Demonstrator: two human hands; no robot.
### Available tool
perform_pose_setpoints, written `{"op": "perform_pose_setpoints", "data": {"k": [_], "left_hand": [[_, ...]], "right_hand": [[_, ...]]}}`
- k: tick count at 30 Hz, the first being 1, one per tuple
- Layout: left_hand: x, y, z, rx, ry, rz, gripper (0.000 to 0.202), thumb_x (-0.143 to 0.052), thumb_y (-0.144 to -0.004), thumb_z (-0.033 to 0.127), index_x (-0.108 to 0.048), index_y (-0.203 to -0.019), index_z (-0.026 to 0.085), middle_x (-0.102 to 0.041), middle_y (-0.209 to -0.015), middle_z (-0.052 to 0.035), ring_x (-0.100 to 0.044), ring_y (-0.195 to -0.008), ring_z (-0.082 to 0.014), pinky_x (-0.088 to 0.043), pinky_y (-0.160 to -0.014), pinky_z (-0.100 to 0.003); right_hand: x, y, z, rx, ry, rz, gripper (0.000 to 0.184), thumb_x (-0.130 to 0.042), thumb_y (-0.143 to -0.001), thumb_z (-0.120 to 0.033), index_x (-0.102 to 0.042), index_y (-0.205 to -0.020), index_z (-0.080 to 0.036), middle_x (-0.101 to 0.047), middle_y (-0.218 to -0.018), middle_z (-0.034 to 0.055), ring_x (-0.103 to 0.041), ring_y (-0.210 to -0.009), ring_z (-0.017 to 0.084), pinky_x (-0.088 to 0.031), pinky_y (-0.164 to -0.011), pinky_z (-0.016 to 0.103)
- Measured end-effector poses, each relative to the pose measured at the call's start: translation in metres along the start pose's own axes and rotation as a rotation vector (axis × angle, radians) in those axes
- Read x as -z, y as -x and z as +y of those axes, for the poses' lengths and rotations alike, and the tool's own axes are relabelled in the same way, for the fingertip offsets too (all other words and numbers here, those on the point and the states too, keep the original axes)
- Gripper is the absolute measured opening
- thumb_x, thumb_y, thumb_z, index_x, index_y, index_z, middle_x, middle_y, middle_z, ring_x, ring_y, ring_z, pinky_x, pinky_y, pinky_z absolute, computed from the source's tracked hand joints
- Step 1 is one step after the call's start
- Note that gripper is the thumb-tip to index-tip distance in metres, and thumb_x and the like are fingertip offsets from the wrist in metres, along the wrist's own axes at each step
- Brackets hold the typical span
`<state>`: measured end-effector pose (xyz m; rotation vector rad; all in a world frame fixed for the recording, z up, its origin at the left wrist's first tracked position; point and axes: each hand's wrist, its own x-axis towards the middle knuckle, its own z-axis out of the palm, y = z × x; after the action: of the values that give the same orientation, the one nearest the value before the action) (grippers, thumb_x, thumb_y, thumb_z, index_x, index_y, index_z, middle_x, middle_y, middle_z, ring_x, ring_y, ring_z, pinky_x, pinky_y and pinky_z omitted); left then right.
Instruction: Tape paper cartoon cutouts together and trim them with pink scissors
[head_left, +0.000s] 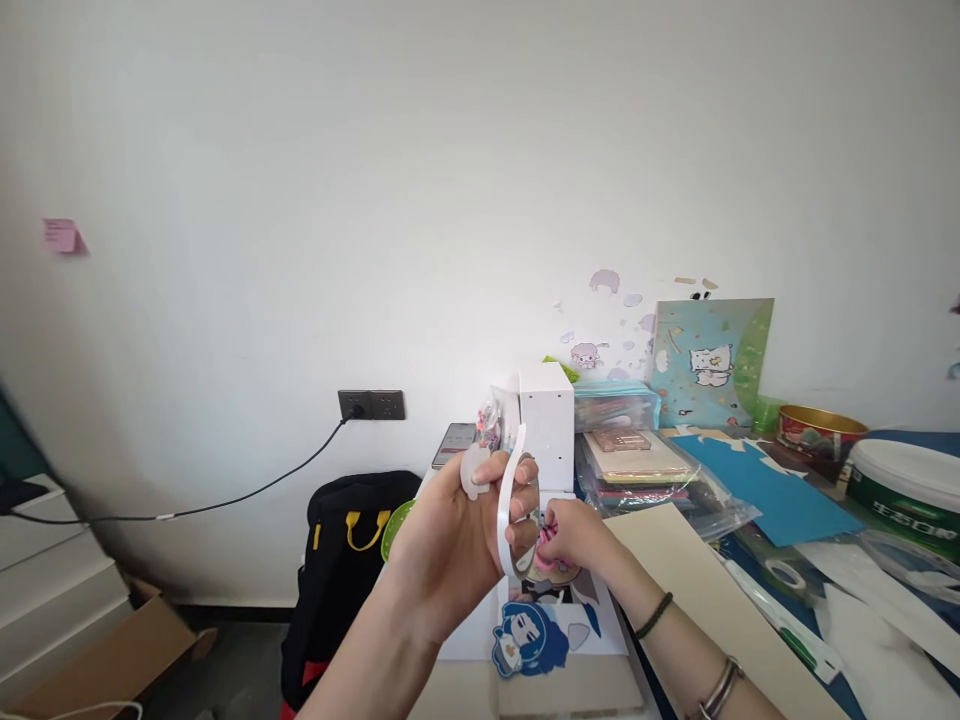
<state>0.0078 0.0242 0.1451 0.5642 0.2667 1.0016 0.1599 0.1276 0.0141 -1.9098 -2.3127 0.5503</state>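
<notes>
My left hand (469,530) is raised palm up, fingers curled through a white roll of tape (507,515) with one end sticking up. A small pale cutout (474,472) is pinched at its thumb. Just beyond, my right hand (576,535) is closed, its fingertips at a small pink-and-black striped piece (546,548) that is mostly hidden. Below the hands lies a blue-haired cartoon paper cutout (529,638), beside a white sheet (611,640) on the table. What the right fingers grip is partly covered.
A white box (547,420) stands against the wall, with a phone (454,443) to its left. Plastic-wrapped paper packs (637,465), blue paper (772,490), a utility knife (787,625) and a lidded tub (907,490) crowd the right. A black backpack (337,560) stands at left.
</notes>
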Motion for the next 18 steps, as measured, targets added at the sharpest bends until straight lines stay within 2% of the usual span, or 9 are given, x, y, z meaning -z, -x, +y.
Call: {"op": "perform_pose_setpoints", "data": {"k": [2, 5, 6, 8, 11, 13, 15, 18], "left_hand": [[-0.001, 0.001, 0.000, 0.005, -0.005, 0.007, 0.037, -0.028, -0.092, 0.032, -0.038, -0.060, 0.017, -0.046, -0.071, -0.0024, -0.043, -0.053, -0.0092, -0.036, -0.047, -0.020], [-0.003, 0.001, 0.000, -0.013, -0.070, 0.012, 0.040, -0.030, -0.090, 0.042, -0.037, -0.059, 0.018, -0.047, -0.073, -0.0038, -0.045, -0.057, -0.0116, -0.036, -0.047, -0.022], [-0.003, 0.001, -0.001, -0.026, -0.110, 0.008, 0.040, -0.031, -0.089, 0.043, -0.037, -0.059, 0.018, -0.048, -0.073, -0.0044, -0.046, -0.058, -0.0127, -0.036, -0.048, -0.023], [-0.003, 0.000, -0.003, -0.071, -0.207, 0.002, 0.036, -0.033, -0.086, 0.044, -0.038, -0.060, 0.019, -0.049, -0.074, -0.0052, -0.048, -0.060, -0.0148, -0.037, -0.049, -0.025], [-0.001, -0.003, -0.007, -0.143, -0.347, 0.013, 0.026, -0.037, -0.080, 0.038, -0.040, -0.061, 0.020, -0.050, -0.074, -0.0051, -0.048, -0.059, -0.0156, -0.037, -0.050, -0.026], [0.000, -0.005, -0.010, -0.163, -0.396, 0.023, 0.021, -0.040, -0.077, 0.035, -0.041, -0.062, 0.021, -0.049, -0.070, -0.0039, -0.046, -0.057, -0.0152, -0.036, -0.049, -0.026], [0.001, -0.006, -0.012, -0.167, -0.430, 0.029, 0.019, -0.042, -0.075, 0.035, -0.041, -0.061, 0.021, -0.047, -0.066, -0.0030, -0.045, -0.056, -0.0152, -0.035, -0.049, -0.027], [0.004, -0.007, -0.015, -0.222, -0.533, 0.044, 0.017, -0.040, -0.074, 0.034, -0.042, -0.062, 0.022, -0.048, -0.066, -0.0029, -0.045, -0.056, -0.0153, -0.033, -0.048, -0.027]], "right_hand": [[0.006, 0.003, -0.003, 0.027, -0.070, 0.022, 0.024, -0.056, -0.090, -0.031, -0.059, -0.106, -0.014, -0.062, -0.102, 0.0055, -0.062, -0.084, 0.017, -0.053, -0.073, 0.035], [0.030, 0.018, -0.012, 0.070, -0.176, 0.165, 0.015, -0.059, -0.086, -0.027, -0.062, -0.081, -0.013, -0.064, -0.081, 0.0040, -0.060, -0.075, 0.017, -0.048, -0.070, 0.033], [0.040, 0.026, -0.016, 0.090, -0.217, 0.232, 0.017, -0.056, -0.086, -0.025, -0.061, -0.073, -0.015, -0.063, -0.075, 0.0040, -0.058, -0.072, 0.017, -0.045, -0.068, 0.031], [0.062, 0.046, -0.023, 0.156, -0.315, 0.342, 0.028, -0.042, -0.091, -0.026, -0.056, -0.069, -0.017, -0.061, -0.069, 0.0025, -0.057, -0.069, 0.016, -0.041, -0.064, 0.028], [0.086, 0.078, -0.033, 0.261, -0.511, 0.431, 0.041, -0.022, -0.097, -0.041, -0.052, -0.077, -0.020, -0.058, -0.069, -0.0002, -0.058, -0.064, 0.013, -0.042, -0.060, 0.025], [0.091, 0.094, -0.039, 0.381, -0.878, 0.343, 0.037, -0.032, -0.094, -0.050, -0.049, -0.078, -0.021, -0.057, -0.066, -0.0012, -0.059, -0.060, 0.014, -0.044, -0.057, 0.026], [0.089, 0.102, -0.044, 0.452, -1.124, 0.217, 0.032, -0.042, -0.090, -0.051, -0.046, -0.078, -0.022, -0.057, -0.068, -0.0021, -0.061, -0.059, 0.015, -0.045, -0.056, 0.027], [0.082, 0.103, -0.049, 0.443, -1.256, 0.197, 0.028, -0.053, -0.085, -0.048, -0.041, -0.080, -0.023, -0.057, -0.070, -0.0041, -0.061, -0.056, 0.014, -0.048, -0.056, 0.028]]}}
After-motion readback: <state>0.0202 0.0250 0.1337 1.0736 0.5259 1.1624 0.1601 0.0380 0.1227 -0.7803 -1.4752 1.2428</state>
